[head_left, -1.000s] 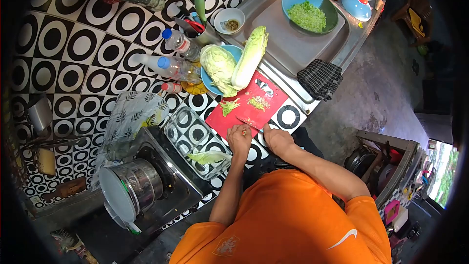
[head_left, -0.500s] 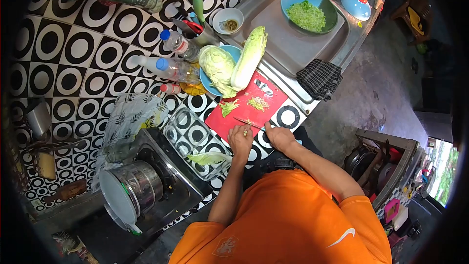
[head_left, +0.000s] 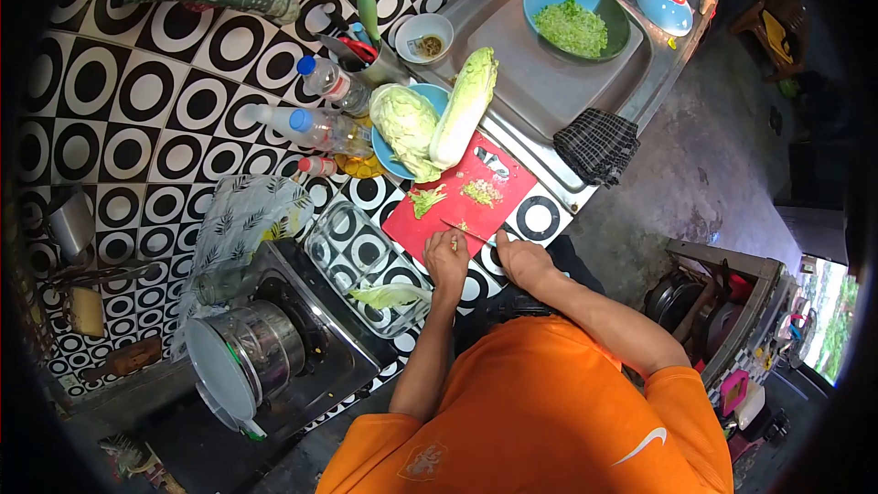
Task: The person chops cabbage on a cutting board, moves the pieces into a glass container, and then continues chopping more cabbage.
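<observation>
Gripping a knife [head_left: 470, 231] in the right hand [head_left: 523, 261], with fingers wrapped round the handle, over the near part of the red cutting board [head_left: 517, 187]. Pointing leftward and slightly away from the body, with long axis slanting from handle to tip. Close by, bending the left hand's [head_left: 446, 258] fingers beside a small pale-green piece [head_left: 455, 243]; cannot tell whether pinched. Barely differing from half a second ago, with tip still leftward.
</observation>
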`<state>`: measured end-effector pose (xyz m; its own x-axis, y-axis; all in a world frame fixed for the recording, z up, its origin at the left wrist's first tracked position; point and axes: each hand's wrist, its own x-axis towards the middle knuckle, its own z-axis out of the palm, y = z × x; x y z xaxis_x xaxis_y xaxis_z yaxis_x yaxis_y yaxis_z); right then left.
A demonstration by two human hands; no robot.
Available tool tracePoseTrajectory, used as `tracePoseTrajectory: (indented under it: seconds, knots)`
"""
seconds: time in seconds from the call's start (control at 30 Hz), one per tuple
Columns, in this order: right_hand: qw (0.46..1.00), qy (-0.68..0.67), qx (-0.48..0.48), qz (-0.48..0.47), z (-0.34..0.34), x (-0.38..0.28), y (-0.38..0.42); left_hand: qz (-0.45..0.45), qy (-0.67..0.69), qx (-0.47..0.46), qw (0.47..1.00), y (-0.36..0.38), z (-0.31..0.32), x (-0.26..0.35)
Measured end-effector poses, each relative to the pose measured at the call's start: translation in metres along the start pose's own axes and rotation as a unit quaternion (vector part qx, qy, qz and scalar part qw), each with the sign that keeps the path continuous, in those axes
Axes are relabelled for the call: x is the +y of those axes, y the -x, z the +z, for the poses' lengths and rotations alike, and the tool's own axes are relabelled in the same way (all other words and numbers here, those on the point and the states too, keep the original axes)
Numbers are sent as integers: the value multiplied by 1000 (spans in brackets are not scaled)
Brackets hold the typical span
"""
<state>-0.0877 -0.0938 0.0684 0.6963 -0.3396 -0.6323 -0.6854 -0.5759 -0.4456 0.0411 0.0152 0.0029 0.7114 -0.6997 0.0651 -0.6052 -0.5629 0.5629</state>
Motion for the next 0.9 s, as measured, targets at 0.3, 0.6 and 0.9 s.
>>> tracePoseTrajectory:
  seconds: [0.3,0.6,0.9]
  knots:
    - [1000,21,-9,-13,8,10,-14,18,4,-4,1000,9,4,1]
    - [1000,22,-12,6,-5,-14,-7,8,36,10,999,16,1,-8]
    - [999,4,44,-29,15,11,1,8,44,4,999,7,4,-8]
